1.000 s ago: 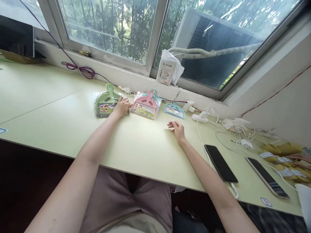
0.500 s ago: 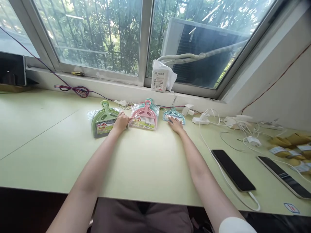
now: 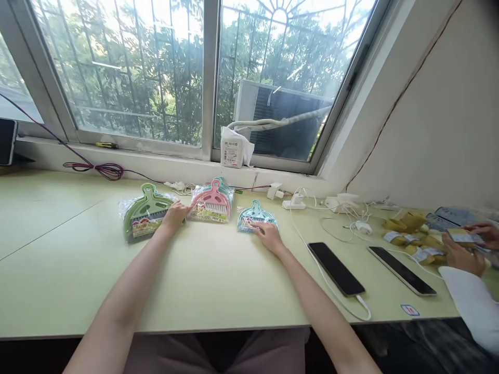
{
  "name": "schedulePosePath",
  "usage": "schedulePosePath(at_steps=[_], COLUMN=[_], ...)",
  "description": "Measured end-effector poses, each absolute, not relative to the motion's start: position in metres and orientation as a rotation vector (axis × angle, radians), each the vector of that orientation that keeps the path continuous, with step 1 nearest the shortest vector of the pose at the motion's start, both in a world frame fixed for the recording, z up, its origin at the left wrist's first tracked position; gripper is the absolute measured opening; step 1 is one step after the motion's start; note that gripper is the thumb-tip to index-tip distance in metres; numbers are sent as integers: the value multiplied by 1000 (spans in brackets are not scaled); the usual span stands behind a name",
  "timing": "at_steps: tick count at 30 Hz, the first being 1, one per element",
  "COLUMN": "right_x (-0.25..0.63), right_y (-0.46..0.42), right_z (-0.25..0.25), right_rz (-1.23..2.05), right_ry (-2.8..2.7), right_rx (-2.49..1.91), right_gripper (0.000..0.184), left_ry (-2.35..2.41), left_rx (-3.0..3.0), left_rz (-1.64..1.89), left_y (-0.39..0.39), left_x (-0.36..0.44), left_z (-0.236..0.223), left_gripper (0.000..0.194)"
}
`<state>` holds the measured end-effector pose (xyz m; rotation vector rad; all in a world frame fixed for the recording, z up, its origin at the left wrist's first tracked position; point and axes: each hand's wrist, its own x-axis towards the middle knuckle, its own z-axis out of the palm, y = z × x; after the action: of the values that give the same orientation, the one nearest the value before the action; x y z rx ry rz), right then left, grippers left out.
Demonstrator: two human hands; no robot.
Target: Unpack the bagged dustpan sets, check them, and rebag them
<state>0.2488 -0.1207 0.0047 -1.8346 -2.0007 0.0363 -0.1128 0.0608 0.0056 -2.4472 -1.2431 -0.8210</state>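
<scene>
Three groups of dustpan-and-brush sets in clear plastic wrap lie in a row on the pale green table. My left hand (image 3: 176, 215) rests over the right edge of the green dustpan set (image 3: 146, 214). Its fingers are extended, with the tips at the left edge of the pink dustpan set (image 3: 212, 202). Behind the pink set, a turquoise one (image 3: 223, 185) shows partly. My right hand (image 3: 268, 237) has its fingers bent over the lower right edge of the smaller light blue dustpan set (image 3: 255, 212); the thumb is partly hidden.
Two phones (image 3: 336, 268) lie at right, one on a white charging cable. White adapters and a power strip (image 3: 294, 202) line the wall. Further right, a co-worker's hands (image 3: 463, 254) hold a yellowish item beside similar pieces (image 3: 415, 241). A wrapped box (image 3: 233, 149) stands on the windowsill.
The view has shifted up and right, bringing the co-worker's hands into sight. The light blue set has slid away from the wall towards me with my right hand. My left hand stays by the pink set.
</scene>
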Motion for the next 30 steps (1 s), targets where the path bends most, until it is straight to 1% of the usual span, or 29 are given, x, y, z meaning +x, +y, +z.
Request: schedulePosePath(at_steps=[2,3,5,6,11,14,16,20,21,24,26,28,30], right_x=[247,246,246,246,246,245,246,253,255,258,255,250,244], right_y=[-115,-112,-109,-108,-109,-107,-107,-115,-119,-132,-137,-137,-132], right_z=[5,4,1,-1,-5,-2,3,22,28,42,46,43,37], right_rz=[-15,-21,12,38,49,59,106,284,354,609,703,696,640], right_ry=[-2019,-2048,-2092,-2097,-2073,-2078,-2084,-2128,-2169,-2289,-2276,-2214,-2161], right_rx=[-1863,-1879,-1908,-1916,-1885,-1907,-1935,-1915,-1872,-1667,-1550,-1497,-1477], right_gripper=[47,52,63,66,58,57,61,75,76,69,67,67,59], left_ry=[-1296,-1319,-1361,-1376,-1362,-1292,-1284,-1436,-1493,-1656,-1746,-1877,-2101], left_rx=[-2447,-2439,-2392,-2358,-2219,-2318,-2504,-2765,-2788,-2785,-2789,-2845,-2890], left_rz=[-876,-913,-1007,-1058,-1379,-1531,-1528,-1434,-1400,-1289,-1263,-1339,-1556], left_y=[57,54,46,41,11,-10,-26,-53,-58,-67,-69,-69,-67], left_x=[-113,-114,-114,-114,-95,-66,-43,-5,0,7,9,14,25], left_z=[6,7,12,16,45,52,49,36,33,25,20,15,11], left_gripper=[29,26,32,34,31,28,26,20,19,17,15,13,25])
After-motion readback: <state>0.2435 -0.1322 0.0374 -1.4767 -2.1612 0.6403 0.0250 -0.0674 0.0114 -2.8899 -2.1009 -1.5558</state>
